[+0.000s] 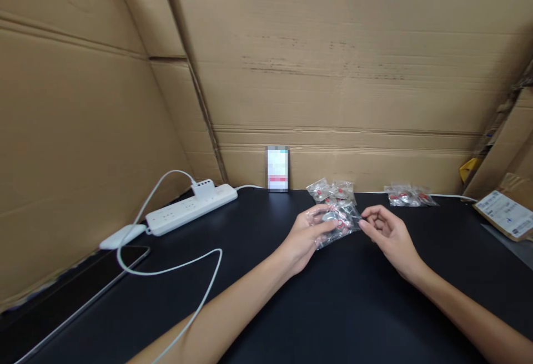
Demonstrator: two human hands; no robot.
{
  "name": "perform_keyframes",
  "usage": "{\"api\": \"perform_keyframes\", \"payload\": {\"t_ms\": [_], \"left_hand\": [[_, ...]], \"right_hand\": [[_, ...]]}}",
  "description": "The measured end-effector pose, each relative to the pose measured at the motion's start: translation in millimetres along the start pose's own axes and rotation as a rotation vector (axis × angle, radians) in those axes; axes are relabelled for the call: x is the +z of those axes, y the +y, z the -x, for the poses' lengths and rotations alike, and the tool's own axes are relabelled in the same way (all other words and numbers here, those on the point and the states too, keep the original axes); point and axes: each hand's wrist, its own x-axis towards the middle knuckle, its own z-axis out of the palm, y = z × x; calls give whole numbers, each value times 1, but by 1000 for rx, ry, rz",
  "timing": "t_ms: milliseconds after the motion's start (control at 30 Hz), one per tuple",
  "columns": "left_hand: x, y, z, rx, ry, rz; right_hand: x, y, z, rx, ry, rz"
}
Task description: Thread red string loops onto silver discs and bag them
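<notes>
My left hand (305,236) grips a clear plastic bag (346,224), thumb on top and fingers curled behind. Through the film show a round silvery piece and some red marks; their kind I cannot make out. At the bag's right edge, thumb and forefinger of my right hand (389,237) pinch the film, the other fingers curled in. Just behind it lie more small clear bags (331,189) with red and silvery contents, partly covered by the held bag. Another group of similar bags (410,196) rests farther right, beyond my right hand.
A lit phone (277,170) leans on the cardboard wall (333,86). Left are a white power strip (194,208) with a charger (203,190), a looping white cable (179,268) crossing my left forearm, and a dark flat device (79,292). A labelled package (506,214) lies right.
</notes>
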Motion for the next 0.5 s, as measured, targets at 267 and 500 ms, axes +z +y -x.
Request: {"api": "perform_keyframes", "payload": {"t_ms": [267,500], "left_hand": [[1,-1,2,42,-71,11],[-5,0,0,53,-126,-212]], "right_hand": [[8,4,4,89,-213,-37],[-4,-10,4,-166,-94,274]]}}
